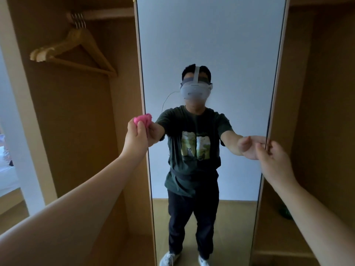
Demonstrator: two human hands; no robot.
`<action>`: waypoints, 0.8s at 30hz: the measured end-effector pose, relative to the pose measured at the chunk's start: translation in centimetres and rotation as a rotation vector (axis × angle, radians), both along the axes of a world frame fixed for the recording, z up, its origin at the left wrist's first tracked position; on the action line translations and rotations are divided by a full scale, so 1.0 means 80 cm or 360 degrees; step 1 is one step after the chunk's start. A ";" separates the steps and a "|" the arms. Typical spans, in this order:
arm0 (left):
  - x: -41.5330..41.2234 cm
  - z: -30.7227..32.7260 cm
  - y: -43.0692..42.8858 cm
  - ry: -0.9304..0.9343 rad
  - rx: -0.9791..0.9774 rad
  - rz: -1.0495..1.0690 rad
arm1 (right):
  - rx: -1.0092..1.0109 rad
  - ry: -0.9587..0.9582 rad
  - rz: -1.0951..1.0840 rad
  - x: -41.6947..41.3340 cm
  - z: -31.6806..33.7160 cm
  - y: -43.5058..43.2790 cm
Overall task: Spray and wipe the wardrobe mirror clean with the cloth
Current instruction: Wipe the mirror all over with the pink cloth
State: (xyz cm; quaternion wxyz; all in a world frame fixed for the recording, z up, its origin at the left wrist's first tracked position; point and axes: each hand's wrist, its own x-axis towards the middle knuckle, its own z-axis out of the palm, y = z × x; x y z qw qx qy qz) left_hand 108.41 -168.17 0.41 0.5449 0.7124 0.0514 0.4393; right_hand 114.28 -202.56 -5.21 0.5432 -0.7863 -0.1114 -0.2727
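Left hand (137, 131) fingers bunch the pink cloth (143, 120); right hand (272, 156) fingers pinch the mirror (207, 45) edge: steady it, wipe inward

Glossy mirror (209, 45) glass, matt wooden wardrobe (76, 112), wooden hangers (76, 52), fuzzy pink cloth (143, 120).

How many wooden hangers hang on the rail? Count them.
4, judging by the metal hooks: all bunched together on the rail upper left, wooden hangers overlapping, so the count may be off.
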 end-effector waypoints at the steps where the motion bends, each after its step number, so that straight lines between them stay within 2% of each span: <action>1: -0.003 -0.007 0.002 0.0006 0.0015 -0.0041 | 0.0003 0.0018 0.0003 -0.001 -0.006 0.000; 12: -0.013 -0.071 0.003 0.0129 0.0007 -0.0078 | -0.0109 0.0239 -0.0078 0.007 -0.077 -0.009; 24: -0.025 -0.122 0.000 0.0290 -0.0036 -0.0096 | -0.0093 0.0285 0.0002 0.002 -0.132 -0.014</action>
